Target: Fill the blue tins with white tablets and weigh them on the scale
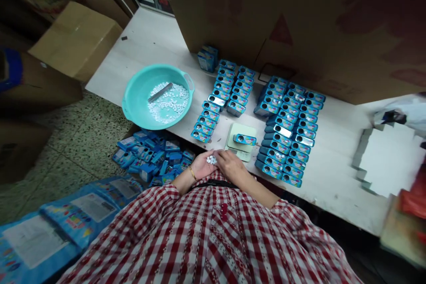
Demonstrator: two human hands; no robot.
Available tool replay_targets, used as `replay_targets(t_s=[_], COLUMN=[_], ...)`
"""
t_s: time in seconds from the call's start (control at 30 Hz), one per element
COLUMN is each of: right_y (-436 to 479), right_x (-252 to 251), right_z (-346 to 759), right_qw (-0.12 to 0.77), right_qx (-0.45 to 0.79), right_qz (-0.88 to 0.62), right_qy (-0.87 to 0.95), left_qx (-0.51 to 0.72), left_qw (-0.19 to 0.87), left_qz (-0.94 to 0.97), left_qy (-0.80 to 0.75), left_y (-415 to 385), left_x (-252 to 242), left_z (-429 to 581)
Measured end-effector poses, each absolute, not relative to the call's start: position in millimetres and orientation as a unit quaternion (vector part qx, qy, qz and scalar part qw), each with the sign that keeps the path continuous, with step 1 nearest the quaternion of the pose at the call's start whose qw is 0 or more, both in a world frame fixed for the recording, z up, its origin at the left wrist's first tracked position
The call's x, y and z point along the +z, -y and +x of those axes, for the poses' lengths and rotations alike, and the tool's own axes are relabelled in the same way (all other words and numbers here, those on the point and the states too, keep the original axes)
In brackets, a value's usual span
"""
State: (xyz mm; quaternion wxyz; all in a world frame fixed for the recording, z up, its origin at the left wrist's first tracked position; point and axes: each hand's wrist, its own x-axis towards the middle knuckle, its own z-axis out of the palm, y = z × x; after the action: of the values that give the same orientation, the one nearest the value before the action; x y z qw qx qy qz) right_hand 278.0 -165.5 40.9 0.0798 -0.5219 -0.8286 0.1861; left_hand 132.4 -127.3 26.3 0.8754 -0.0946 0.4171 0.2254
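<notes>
Close to my body at the table's front edge, my left hand (202,167) is cupped around a small heap of white tablets (211,159). My right hand (230,167) reaches over that palm, its curled fingertips at the tablets; what they pinch, if anything, is hidden. Just beyond the hands lies a pale green scale (245,156), with one blue tin (244,139) on it. To the left, a turquoise basin (137,113) holds many loose white tablets and a grey metal strip (160,92).
Rows of blue tins (278,144) stand right of the scale, more rows (208,114) left of it. A large cardboard box (266,22) backs the white table (336,151). Blue packs (146,155) lie heaped below the front edge; cartons (76,40) stand left.
</notes>
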Motion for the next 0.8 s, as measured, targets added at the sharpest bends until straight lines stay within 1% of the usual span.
replay_targets(t_s=[0.13,0.27,0.43,0.57,0.67,0.8], right_y=[164.2,162.3,164.3,166.4,166.9,162.2], right_x=[40.1,36.8,35.6,34.4,35.2,38.2], right_z=[252.7,251.2,252.3,251.4,255.9,284.7], right_qw=[0.057,0.042,0.063,0.085,0.135,0.265], right_qx=[0.254,0.261,0.247,0.259,0.276,0.268], right_qz=[-0.476,-0.437,-0.436,-0.431,-0.443,-0.517], right_qy=[0.840,0.860,0.863,0.860,0.842,0.769], left_qx=[0.221,0.216,0.216,0.208,0.206,0.219], left_qw=[0.858,0.848,0.845,0.845,0.855,0.871], left_qz=[-0.116,-0.129,-0.144,-0.139,-0.124,-0.104], left_qy=[-0.448,-0.467,-0.467,-0.473,-0.460,-0.427], left_y=[133.4,137.1,137.4,136.4,135.4,132.0], left_x=[25.8,24.1,22.6,22.6,21.0,20.3], left_z=[123.7,115.8,114.6,118.1,121.4,126.9])
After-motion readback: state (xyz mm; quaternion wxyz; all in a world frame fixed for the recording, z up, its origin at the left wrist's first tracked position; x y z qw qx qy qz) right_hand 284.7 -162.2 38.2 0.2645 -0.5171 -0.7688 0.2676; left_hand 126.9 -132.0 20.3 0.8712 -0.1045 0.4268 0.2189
